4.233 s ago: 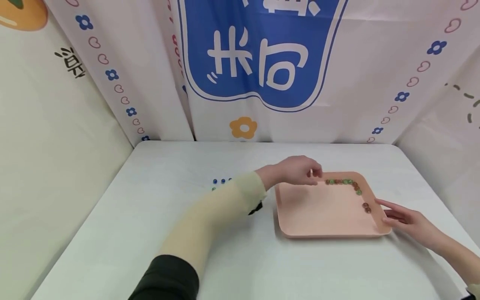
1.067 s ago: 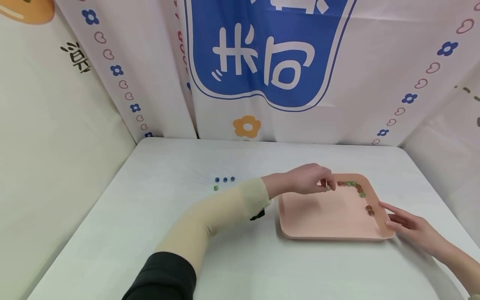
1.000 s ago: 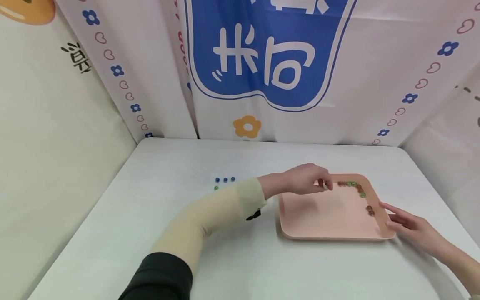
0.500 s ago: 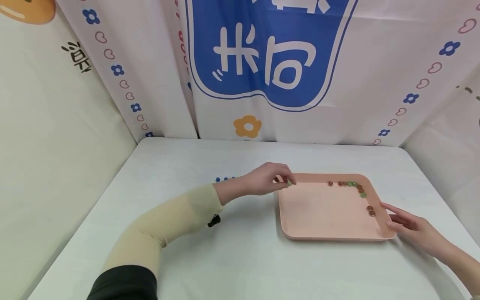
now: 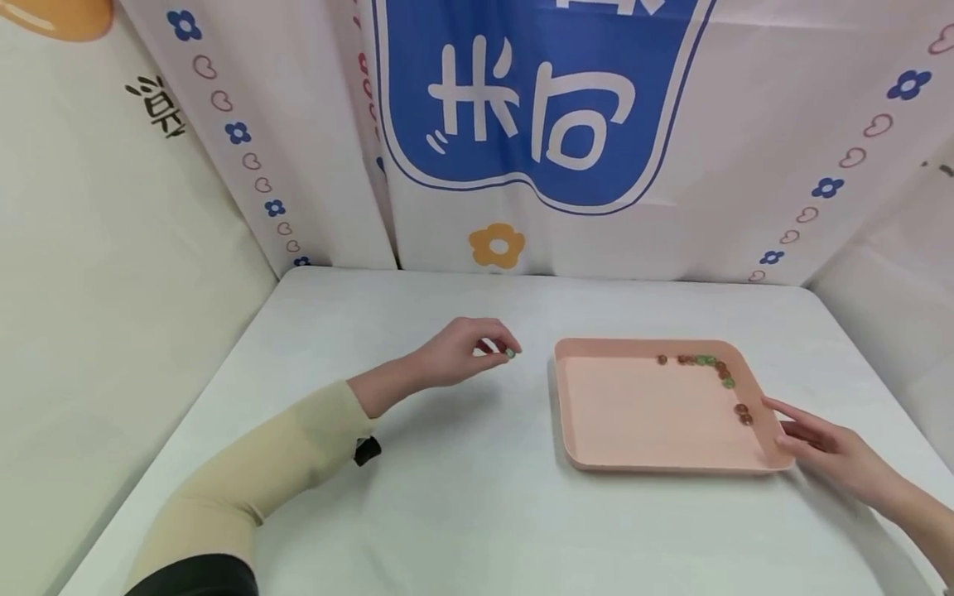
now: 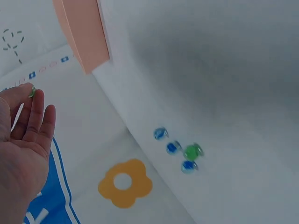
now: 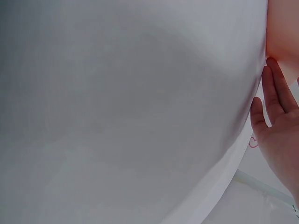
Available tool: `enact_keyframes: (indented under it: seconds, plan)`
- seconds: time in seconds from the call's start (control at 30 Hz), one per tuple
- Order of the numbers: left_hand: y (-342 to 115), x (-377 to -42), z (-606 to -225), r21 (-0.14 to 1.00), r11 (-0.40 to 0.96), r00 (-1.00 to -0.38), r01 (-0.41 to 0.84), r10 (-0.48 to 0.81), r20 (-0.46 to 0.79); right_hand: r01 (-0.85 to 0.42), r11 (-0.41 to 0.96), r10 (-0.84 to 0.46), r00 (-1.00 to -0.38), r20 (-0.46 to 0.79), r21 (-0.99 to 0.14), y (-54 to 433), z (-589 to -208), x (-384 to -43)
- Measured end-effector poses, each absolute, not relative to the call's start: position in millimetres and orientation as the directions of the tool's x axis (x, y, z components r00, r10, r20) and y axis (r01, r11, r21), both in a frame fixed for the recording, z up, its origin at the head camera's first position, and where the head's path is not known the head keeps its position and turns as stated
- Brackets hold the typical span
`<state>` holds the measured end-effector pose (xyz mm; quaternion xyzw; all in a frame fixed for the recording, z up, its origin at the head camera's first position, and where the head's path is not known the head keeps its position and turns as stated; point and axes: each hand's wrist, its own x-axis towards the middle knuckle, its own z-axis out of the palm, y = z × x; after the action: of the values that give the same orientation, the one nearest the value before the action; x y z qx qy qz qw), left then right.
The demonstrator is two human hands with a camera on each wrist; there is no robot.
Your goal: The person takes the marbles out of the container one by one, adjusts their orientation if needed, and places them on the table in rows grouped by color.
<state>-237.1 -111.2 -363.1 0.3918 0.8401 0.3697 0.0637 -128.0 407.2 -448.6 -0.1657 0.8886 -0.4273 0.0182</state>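
Note:
My left hand (image 5: 464, 352) pinches a green glass marble (image 5: 510, 353) between thumb and forefinger, above the table left of a pink tray (image 5: 674, 463). In the left wrist view, three blue marbles (image 6: 173, 148) and a second green marble (image 6: 192, 151) lie on the table; the left hand and forearm hide them in the head view. My right hand (image 5: 838, 455) rests against the tray's right edge, and in the right wrist view its fingers (image 7: 270, 93) look straight along the outer wall. Inside the tray, brown marbles (image 5: 744, 415) and green marbles (image 5: 704, 360) line the far and right sides.
The white table (image 5: 477, 513) ends at a printed cloth (image 5: 596, 244) along the back. Pale cloth walls (image 5: 127, 331) stand at both sides. A black item (image 5: 367, 451) sits at my left wrist.
Over the last second my left hand has moved left from above the tray to the bare table side, the green marble pinched throughout. The right hand stays at the tray's edge.

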Motion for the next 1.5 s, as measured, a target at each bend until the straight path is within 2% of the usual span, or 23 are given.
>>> enact_keyframes:
  seconds: [0.23,0.57,0.73,0.93,1.5]
  plan:
    - [-142.3,-238.7,-360.3,0.708,0.406,-0.737,0.578,0.632,0.24,-0.293,0.579,-0.323,-0.939,0.115,-0.761,407.2,-447.2,-130.3]
    - [-171.0,-249.3,-368.5,0.68,0.527,-0.799,0.51,0.583,0.148,-0.283,0.577,-0.32,-0.941,0.107,-0.766,407.7,-446.8,-128.3]
    - [-177.3,-255.5,-378.8,0.645,0.572,-0.796,0.507,0.598,0.094,-0.299,0.567,-0.33,-0.936,0.121,-0.768,408.5,-448.6,-127.8]
    - [-182.8,-261.8,-389.1,0.633,0.575,-0.785,0.519,0.613,0.087,-0.299,0.569,-0.328,-0.937,0.123,-0.766,409.1,-449.0,-128.4]
    - [-179.8,-270.7,-407.2,0.57,0.671,-0.803,0.474,0.595,-0.033,-0.282,0.588,-0.311,-0.944,0.111,-0.758,407.6,-447.8,-129.0]
